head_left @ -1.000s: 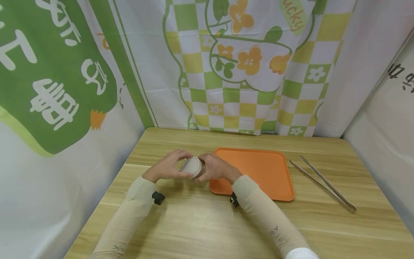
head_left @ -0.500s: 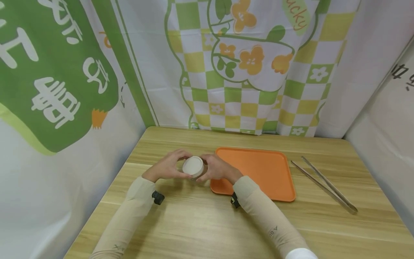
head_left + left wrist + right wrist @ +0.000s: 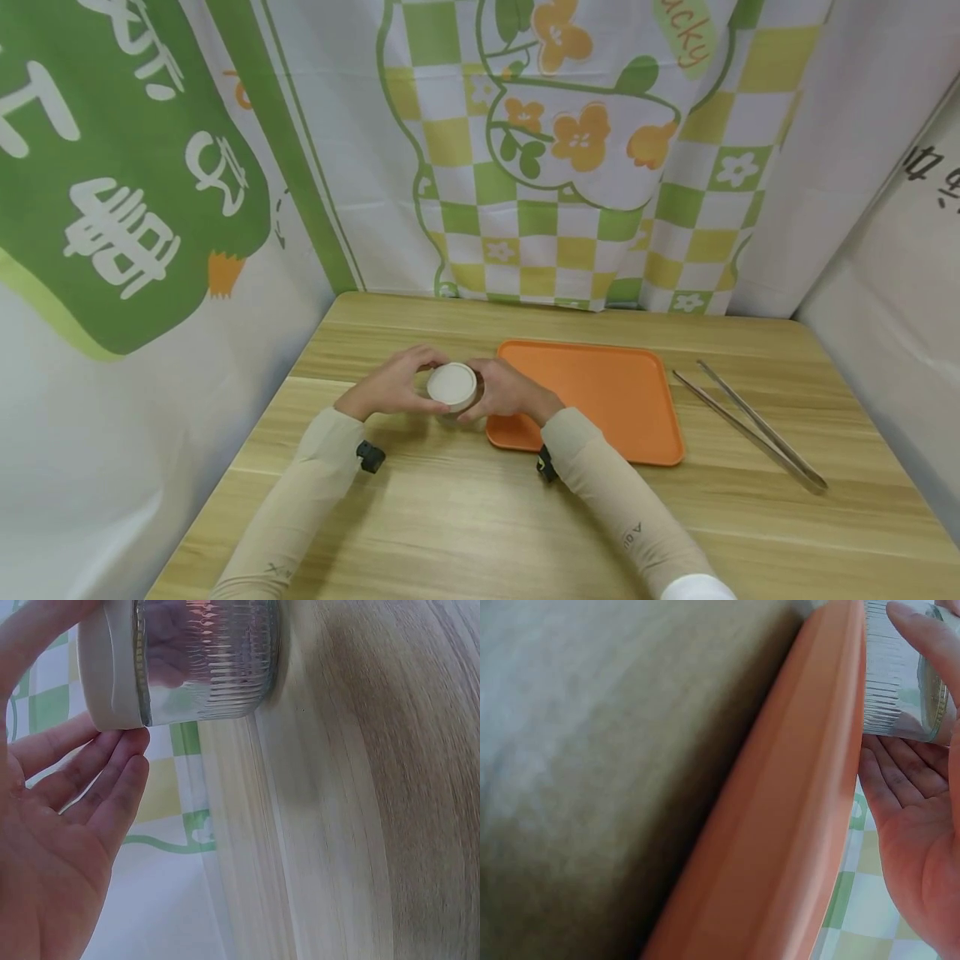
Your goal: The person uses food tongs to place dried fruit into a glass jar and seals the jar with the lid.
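Observation:
A clear ribbed glass jar [image 3: 214, 671] carries a cream lid [image 3: 452, 384] and appears to stand upright on the table, just left of the tray. My left hand [image 3: 393, 387] holds the lid by its side, thumb on the near side and fingers on the far side. Lower down, the glass is gripped by my right hand [image 3: 512, 392]; in the right wrist view its thumb lies on the glass and the fingers reach behind. From the head view the hands and lid hide most of the glass.
An orange tray [image 3: 600, 404] lies to the right, partly under my right wrist. Beyond it, metal tongs [image 3: 757, 433] rest spread on the wooden table [image 3: 450, 517]. A printed curtain [image 3: 540, 225] hangs along the back edge.
The lid was tilted one second ago and now looks more level on the jar, slightly farther right. Both hands stay around it with little movement. Tray and tongs have not moved.

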